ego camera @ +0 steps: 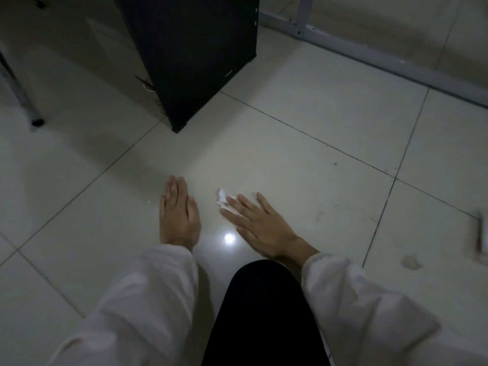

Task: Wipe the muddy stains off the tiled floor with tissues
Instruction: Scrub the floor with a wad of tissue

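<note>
My left hand (178, 211) lies flat on the pale tiled floor (303, 159), palm down, fingers together, holding nothing. My right hand (260, 224) is spread flat to its right, fingertips pressing a small crumpled white tissue (222, 198) against the tile. Faint muddy smears (320, 215) and thin dark scuffs mark the tile right of that hand. A larger pale brown smudge (410, 261) sits on the neighbouring tile further right. Small dark specks (335, 164) lie farther out.
A black box-like cabinet (195, 54) stands just beyond my hands. A grey metal frame bar (369, 51) runs across the far right. A chair leg (34, 114) is at far left. A blurred white object (482, 235) lies at the right edge. My dark-trousered knee (264, 313) is below.
</note>
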